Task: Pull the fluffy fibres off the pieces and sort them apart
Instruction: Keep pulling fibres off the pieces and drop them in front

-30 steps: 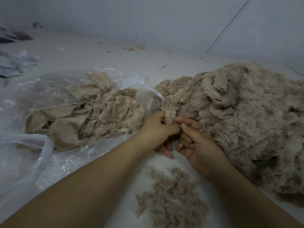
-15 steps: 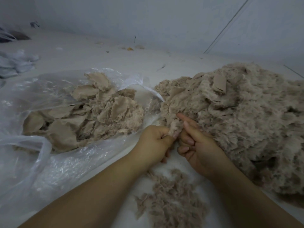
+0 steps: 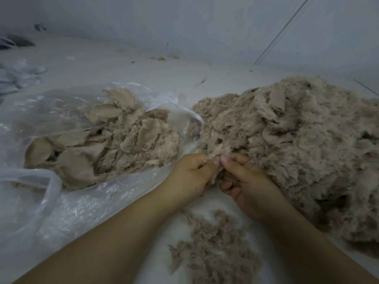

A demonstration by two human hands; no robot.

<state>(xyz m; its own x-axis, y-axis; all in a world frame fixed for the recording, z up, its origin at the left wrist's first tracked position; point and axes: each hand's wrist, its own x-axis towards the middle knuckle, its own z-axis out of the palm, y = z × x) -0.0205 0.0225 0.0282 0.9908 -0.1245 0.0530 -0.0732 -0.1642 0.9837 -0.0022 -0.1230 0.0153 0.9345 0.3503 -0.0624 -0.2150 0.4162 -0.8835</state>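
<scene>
L hand (image 3: 193, 174) & R hand (image 3: 245, 181) meet thumb-to-thumb, fingers curled in, forearms converging.

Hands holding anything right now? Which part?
Both. Left hand and right hand pinch one fluffy piece between them near its top edge, fingertips close together.

No readable text, labels, brands, numbers or signs anywhere in view, neither on the plastic bag (image 3: 61, 201) nor on the wall (image 3: 205, 27).

Both hands (image 3: 221, 175) have drawn closer, pinching the tuft (image 3: 217, 153) between fingertips.
</scene>
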